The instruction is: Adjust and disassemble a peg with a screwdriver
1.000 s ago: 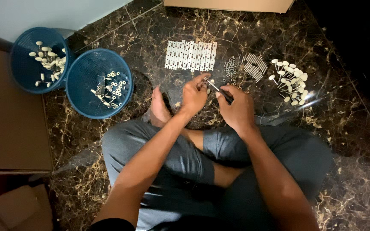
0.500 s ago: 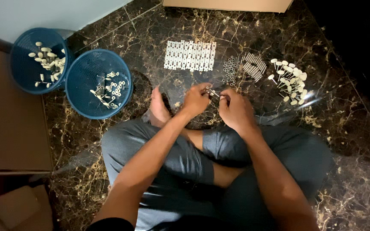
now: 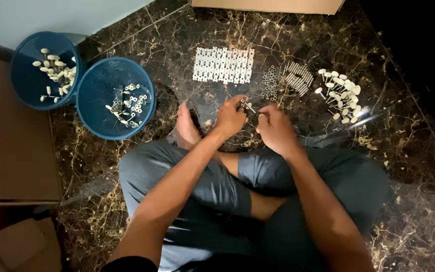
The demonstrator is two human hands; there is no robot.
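Note:
I sit cross-legged on a dark marble floor. My left hand (image 3: 231, 118) pinches a small metal pin piece (image 3: 247, 106) at its fingertips. My right hand (image 3: 274, 128) is just beside it, fingers curled, its thumb and forefinger close to the same piece; whether it touches the piece I cannot tell. Ahead lie a row of white perforated strips (image 3: 223, 64), a cluster of small metal rings (image 3: 270, 83), a bundle of metal pins (image 3: 298, 78) and a heap of cream-capped pins (image 3: 341, 95).
Two blue mesh baskets stand at the left: the far basket (image 3: 23, 83) holds cream caps, the near basket (image 3: 96, 108) holds several assembled small parts. A brown box (image 3: 11, 146) lies at the left edge, a cardboard edge (image 3: 268, 6) at the top.
Both hands have drawn slightly down and together. The metal piece, earlier held out between the hands, now sits at the left fingertips with the right hand closer in.

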